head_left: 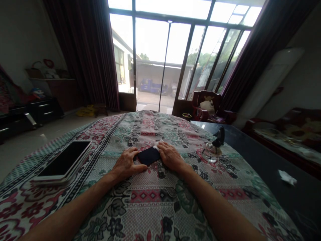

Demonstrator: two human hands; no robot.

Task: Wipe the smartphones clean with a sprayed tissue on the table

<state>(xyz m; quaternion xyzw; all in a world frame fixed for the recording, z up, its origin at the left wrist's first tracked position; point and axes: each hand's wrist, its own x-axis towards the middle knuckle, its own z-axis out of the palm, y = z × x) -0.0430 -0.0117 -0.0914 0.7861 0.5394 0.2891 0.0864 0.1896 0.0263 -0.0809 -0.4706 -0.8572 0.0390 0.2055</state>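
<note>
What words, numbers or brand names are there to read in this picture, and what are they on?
There are none I can read.
Dark flat device between the left hand and right hand: no lettering shows.
Tablet: dark screen, no words visible.
Clear bottle with a black top: any marking is too blurred to read.

Between my fingers (pixel 164 149), the dark slab (pixel 149 156) looks smooth and matt. The tablecloth (pixel 150 214) is textured cloth — the tablet's screen (pixel 65 159) glossy, the spray bottle (pixel 212 153) transparent.
</note>
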